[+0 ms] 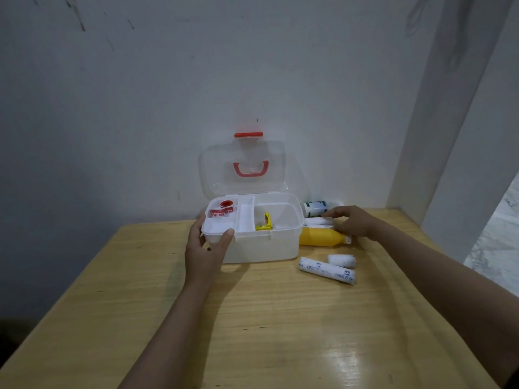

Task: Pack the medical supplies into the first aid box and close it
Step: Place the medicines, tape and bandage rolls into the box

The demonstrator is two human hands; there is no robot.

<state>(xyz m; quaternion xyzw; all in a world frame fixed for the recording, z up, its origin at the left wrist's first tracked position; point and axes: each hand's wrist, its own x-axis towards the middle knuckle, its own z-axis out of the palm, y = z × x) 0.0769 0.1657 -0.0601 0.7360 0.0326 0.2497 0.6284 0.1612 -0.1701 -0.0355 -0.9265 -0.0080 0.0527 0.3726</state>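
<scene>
A white first aid box (266, 248) stands open on the wooden table, its clear lid (244, 167) with a red handle leaning against the wall. Inside lie a red tape roll (224, 204) in the tray and a yellow packet (265, 221). My left hand (207, 245) grips the box's front left corner. To the right of the box, my right hand (351, 221) closes its fingers on a white roll (317, 221), just above a yellow bottle (320, 236). A green-and-white bottle (316, 207) lies behind them. Two white bandage rolls, one long (327, 270) and one short (342, 260), lie nearer me.
The table (252, 318) sits in a corner, with a wall right behind the box and a white pillar (449, 122) at the right. The table's right edge drops off beyond my right forearm.
</scene>
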